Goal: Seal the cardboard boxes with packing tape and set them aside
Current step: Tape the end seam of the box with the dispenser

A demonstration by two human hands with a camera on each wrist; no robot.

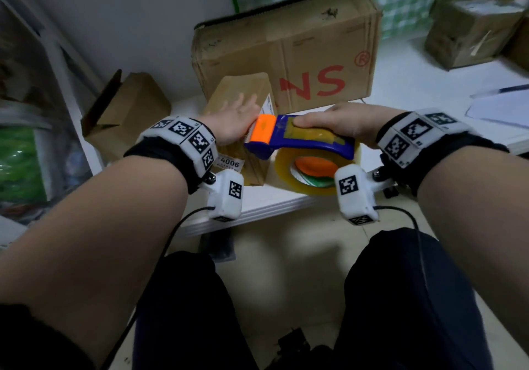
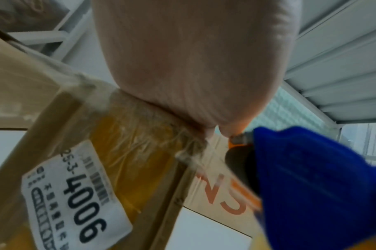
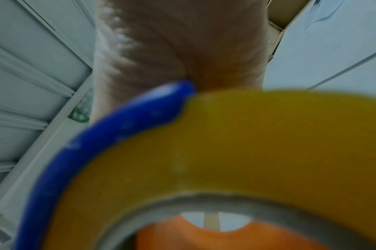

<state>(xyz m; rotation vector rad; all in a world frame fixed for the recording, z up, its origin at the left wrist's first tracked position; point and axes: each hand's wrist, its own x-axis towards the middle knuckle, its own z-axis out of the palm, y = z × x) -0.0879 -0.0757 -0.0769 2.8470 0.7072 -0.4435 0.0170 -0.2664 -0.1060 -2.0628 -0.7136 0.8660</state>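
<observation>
A small brown cardboard box (image 1: pixel 229 152) with a white "4006" label (image 2: pixel 75 194) stands near the front edge of the white table (image 1: pixel 272 206). My left hand (image 1: pixel 237 118) lies flat on the box's top with fingers spread, and its palm (image 2: pixel 193 59) presses on the top edge. My right hand (image 1: pixel 340 123) grips the blue and orange tape dispenser (image 1: pixel 289 138) from above. The dispenser's orange head touches the box's right side, and a roll of clear yellowish tape (image 1: pixel 312 172) hangs under it. In the right wrist view the tape roll (image 3: pixel 247 143) fills most of the frame.
A large cardboard box (image 1: pixel 289 49) with red letters stands behind the small one. A folded box (image 1: pixel 126 106) leans at the left, beside the table. More boxes (image 1: pixel 472 26) sit at the back right, with papers (image 1: pixel 501 103) on the table's right side. My knees are below the table edge.
</observation>
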